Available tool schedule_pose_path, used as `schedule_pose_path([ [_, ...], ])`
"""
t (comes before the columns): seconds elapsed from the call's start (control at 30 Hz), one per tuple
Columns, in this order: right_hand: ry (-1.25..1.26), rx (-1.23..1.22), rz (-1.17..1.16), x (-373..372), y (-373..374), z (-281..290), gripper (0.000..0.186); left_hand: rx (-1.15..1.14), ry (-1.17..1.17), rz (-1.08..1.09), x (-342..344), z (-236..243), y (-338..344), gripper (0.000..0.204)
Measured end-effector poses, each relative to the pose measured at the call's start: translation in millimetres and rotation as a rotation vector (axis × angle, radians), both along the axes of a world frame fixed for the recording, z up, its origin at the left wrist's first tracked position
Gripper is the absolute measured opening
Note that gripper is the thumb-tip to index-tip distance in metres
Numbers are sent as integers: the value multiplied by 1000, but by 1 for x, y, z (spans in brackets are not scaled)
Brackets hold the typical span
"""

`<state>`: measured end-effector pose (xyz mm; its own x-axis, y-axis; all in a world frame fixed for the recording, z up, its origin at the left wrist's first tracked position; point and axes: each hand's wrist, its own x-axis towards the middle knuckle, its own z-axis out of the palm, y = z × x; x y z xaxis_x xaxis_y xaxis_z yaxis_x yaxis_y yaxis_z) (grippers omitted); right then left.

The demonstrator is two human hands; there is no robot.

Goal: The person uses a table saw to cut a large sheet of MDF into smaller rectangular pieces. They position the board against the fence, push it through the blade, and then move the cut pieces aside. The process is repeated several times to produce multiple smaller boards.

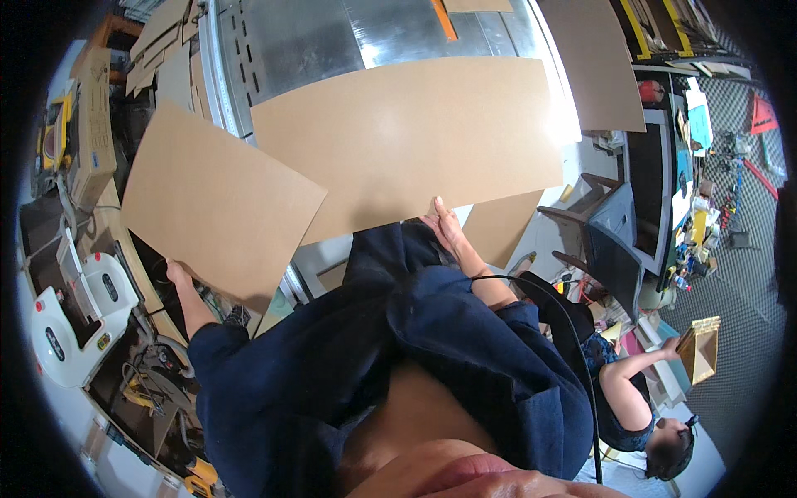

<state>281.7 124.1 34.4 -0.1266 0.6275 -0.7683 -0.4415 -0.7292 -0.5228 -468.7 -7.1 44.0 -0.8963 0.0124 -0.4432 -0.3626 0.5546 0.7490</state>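
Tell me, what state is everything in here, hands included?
Left brown sheet: flat, angled, overlapping the wide sheet's left end in view
Wide brown sheet: flat, unfolded
Left hand: gripping the left sheet's edge
Right hand: gripping the wide sheet's near edge, thumb on top
Metal table: partly hidden by the wide sheet
Gold-coloured box-like object: held by a co-worker's hand
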Motion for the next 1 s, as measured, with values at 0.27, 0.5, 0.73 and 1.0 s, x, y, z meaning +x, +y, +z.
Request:
schedule_pose_path([
  [0.27, -78, -58, 13, 2, 15, -30, 52, -618, 614, -666, 98, -1, 98, 46],
  [0.5, -34, -84, 52, -15, 32, -25, 63, -65, 381, -1508, 434, 54, 190, 76],
  [0.73, -41, -19, 696, 39, 51, -6, 41, -400, 410, -1864, 581, 26, 214, 131],
  [1.0, -915, 528, 532, 271, 209, 96, 29, -576, 453, -1994, 617, 28, 204, 142],
])
